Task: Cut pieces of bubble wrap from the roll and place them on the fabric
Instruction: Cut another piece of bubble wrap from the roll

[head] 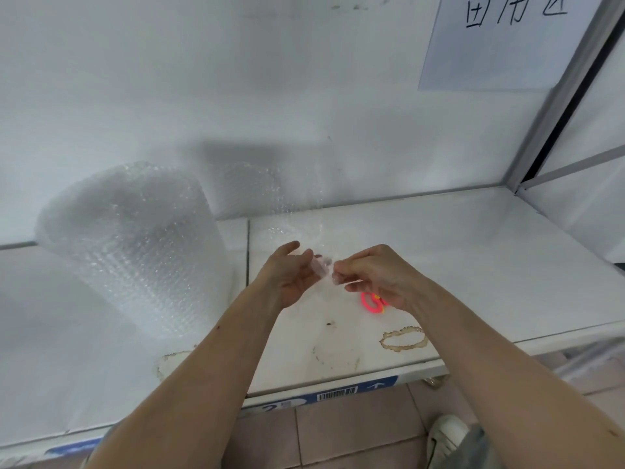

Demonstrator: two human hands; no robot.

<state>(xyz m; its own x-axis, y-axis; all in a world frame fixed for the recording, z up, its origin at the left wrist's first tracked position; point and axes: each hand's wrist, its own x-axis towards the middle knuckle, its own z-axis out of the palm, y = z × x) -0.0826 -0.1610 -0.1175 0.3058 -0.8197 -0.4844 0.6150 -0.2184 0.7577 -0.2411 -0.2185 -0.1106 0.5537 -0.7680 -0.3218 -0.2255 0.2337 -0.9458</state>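
Observation:
A big roll of bubble wrap (pixel 135 245) stands upright at the left of the white table (pixel 473 252). A loose sheet of bubble wrap (pixel 270 194) runs from it along the wall and down toward my hands. My left hand (pixel 291 275) and my right hand (pixel 375 275) meet above the table's middle, each pinching the edge of that clear sheet between thumb and fingers. Scissors with pink-red handles (pixel 372 304) lie on the table, partly hidden under my right hand. No fabric shows in this view.
Brown ring stains (pixel 404 338) mark the table near its front edge. A white wall stands behind, with a paper sign (pixel 500 38) at upper right and a metal frame post (pixel 558 106). A tiled floor and a white shoe (pixel 446 434) lie below.

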